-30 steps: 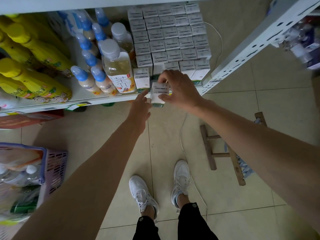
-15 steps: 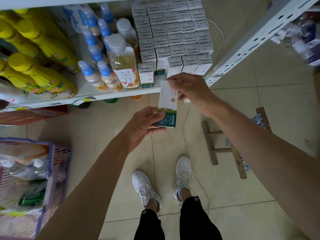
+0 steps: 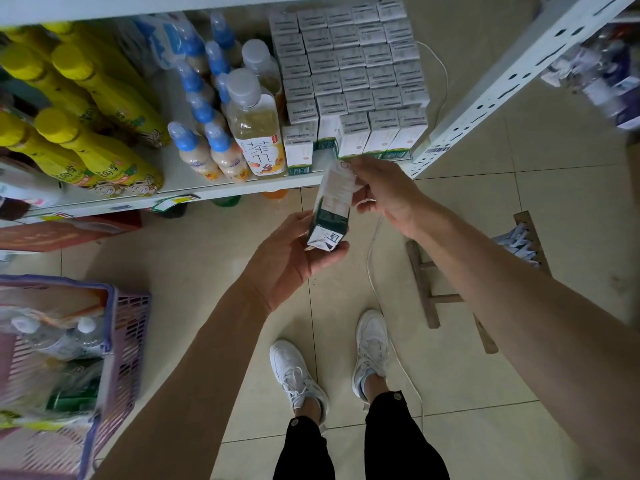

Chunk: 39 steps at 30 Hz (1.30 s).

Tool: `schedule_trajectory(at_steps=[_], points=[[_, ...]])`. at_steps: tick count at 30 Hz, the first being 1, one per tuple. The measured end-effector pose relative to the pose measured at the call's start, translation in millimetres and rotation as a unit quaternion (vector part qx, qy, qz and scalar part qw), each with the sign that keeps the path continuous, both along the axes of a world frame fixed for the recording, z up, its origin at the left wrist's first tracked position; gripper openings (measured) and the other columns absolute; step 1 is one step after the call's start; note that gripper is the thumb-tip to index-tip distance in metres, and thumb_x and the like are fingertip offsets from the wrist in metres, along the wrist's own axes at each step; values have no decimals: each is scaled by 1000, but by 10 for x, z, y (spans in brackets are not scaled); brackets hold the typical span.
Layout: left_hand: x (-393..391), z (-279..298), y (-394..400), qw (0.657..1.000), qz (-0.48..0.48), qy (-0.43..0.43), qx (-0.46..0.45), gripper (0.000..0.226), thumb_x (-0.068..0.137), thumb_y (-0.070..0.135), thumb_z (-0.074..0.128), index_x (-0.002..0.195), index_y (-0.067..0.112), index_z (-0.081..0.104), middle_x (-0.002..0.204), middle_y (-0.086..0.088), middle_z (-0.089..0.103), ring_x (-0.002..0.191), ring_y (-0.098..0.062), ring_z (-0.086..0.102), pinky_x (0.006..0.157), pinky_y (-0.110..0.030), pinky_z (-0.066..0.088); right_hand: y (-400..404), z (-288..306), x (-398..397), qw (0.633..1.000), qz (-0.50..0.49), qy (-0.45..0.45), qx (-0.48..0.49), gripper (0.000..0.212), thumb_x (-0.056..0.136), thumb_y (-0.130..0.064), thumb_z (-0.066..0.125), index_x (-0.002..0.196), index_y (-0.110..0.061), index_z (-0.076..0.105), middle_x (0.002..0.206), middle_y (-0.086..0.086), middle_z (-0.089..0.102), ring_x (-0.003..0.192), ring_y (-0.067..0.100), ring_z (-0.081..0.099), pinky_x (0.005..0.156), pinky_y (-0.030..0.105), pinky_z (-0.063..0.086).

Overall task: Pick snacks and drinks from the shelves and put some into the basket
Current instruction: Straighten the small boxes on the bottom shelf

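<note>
A white and green drink carton (image 3: 331, 206) is held in the air just below the shelf edge (image 3: 214, 194). My right hand (image 3: 388, 192) pinches its top end. My left hand (image 3: 294, 258) cups its folded bottom end from below. The purple plastic basket (image 3: 130, 337) stands on the floor at the lower left, holding clear bottles and wrapped packets. On the shelf, a block of the same cartons (image 3: 349, 74) is stacked at the right.
Yellow bottles (image 3: 93, 133), blue-capped bottles (image 3: 194, 147) and a pale tea bottle (image 3: 256, 129) fill the shelf's left part. A white perforated shelf upright (image 3: 485, 95) slants at the right. A wooden stool (image 3: 450, 278) and a white cable lie on the tiled floor by my shoes.
My right hand drew a carton off the shelf's front row and lowered it. My left hand rose and closed under its bottom end. The carton has tilted so its base faces me.
</note>
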<state>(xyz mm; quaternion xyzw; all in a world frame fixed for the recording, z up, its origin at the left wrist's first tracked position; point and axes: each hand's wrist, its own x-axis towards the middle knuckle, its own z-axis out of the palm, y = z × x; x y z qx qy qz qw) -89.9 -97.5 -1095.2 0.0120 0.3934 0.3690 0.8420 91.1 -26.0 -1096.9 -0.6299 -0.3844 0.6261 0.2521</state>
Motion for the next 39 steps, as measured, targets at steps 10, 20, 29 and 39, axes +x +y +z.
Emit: schedule_trajectory(at_steps=[10, 20, 29, 39], points=[[20, -18, -59, 987, -129, 91, 18, 49, 93, 47, 45, 127, 13, 55, 102, -11, 67, 83, -23, 71, 73, -38, 62, -41, 27, -97, 992, 68, -104, 36, 43, 95, -53, 52, 107, -13, 63, 80, 3, 60, 63, 13, 55, 56, 26, 49], [-5, -125, -130, 992, -124, 28, 16, 50, 101, 45, 35, 128, 9, 58, 102, -13, 65, 80, -20, 65, 75, -34, 60, -58, -69, -96, 994, 62, -81, 25, 30, 102, -35, 47, 96, -9, 63, 76, 3, 60, 64, 15, 53, 50, 19, 45], [88, -125, -81, 992, -124, 20, 10, 53, 99, 42, 39, 136, 6, 49, 100, -14, 65, 78, -23, 68, 68, -32, 60, -28, -99, -32, 994, 65, -83, 20, 29, 103, -33, 45, 100, -11, 63, 77, 4, 60, 65, 15, 57, 52, 19, 46], [215, -331, -43, 937, -120, 305, 124, 49, 80, 5, 76, 115, 21, 47, 119, -12, 64, 106, -25, 67, 86, -33, 58, -57, 12, -44, 996, 55, 2, 65, 38, 103, -37, 41, 117, -10, 65, 94, 2, 72, 83, 11, 68, 72, 24, 56]])
